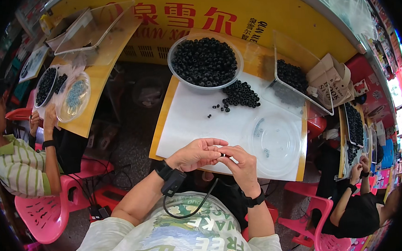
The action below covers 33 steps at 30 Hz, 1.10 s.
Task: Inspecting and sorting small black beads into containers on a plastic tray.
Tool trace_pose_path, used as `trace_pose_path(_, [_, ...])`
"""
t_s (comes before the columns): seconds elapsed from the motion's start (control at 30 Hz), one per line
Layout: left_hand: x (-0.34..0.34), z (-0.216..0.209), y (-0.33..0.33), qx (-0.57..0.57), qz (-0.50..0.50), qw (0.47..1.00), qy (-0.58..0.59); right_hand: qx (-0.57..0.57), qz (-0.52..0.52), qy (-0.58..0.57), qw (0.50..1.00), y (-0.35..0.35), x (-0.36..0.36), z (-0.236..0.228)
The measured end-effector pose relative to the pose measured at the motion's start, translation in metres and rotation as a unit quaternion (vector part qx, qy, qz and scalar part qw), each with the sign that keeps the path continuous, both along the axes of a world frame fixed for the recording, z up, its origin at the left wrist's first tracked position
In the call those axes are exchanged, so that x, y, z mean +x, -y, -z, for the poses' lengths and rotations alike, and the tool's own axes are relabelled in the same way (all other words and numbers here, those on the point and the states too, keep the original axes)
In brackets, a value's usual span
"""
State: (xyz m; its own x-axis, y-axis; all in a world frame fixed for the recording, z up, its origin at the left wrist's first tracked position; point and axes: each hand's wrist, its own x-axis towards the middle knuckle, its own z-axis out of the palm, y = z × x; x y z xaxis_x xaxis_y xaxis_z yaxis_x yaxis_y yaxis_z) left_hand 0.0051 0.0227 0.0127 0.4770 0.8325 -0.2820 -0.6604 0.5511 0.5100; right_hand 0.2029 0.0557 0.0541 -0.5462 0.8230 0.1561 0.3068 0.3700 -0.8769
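My left hand [194, 154] and my right hand [241, 163] meet over the near edge of the white-covered table [186, 112]. Between their pinched fingertips is a small black part [222, 155], mostly hidden by the fingers. Past the hands, a loose pile of small black ring-like parts [241, 95] lies on the white sheet, with a few strays [220, 107] beside it. To the right of my right hand sits a round clear plastic lid or dish [275, 137] with a few tiny pale-blue pieces [259, 127] in it.
A round tub [173, 65] full of black parts stands at the table's far side. A clear bin [321, 105] holding more is at the far right, near a paper bag [329, 78]. Co-workers sit at tables left [21, 157] and right [362, 210], on pink chairs [45, 211].
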Motion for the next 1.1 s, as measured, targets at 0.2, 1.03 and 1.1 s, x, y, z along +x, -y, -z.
trace_pose_path(0.2, [0.009, 0.001, -0.017, 0.013, -0.025, 0.999, -0.046, -0.085, -0.005, 0.014, 0.996, -0.027, 0.019, -0.03])
trace_pose_path(1.03, [0.041, -0.018, -0.091, 0.439, -0.146, 0.613, -0.641, -0.118, 0.186, -0.131, 0.967, -0.013, 0.039, -0.004])
trace_pose_path(1.1, [0.044, -0.039, -0.073, 0.337, -0.116, 0.736, -0.576, -0.154, 0.221, -0.2, 0.942, -0.011, 0.018, 0.02])
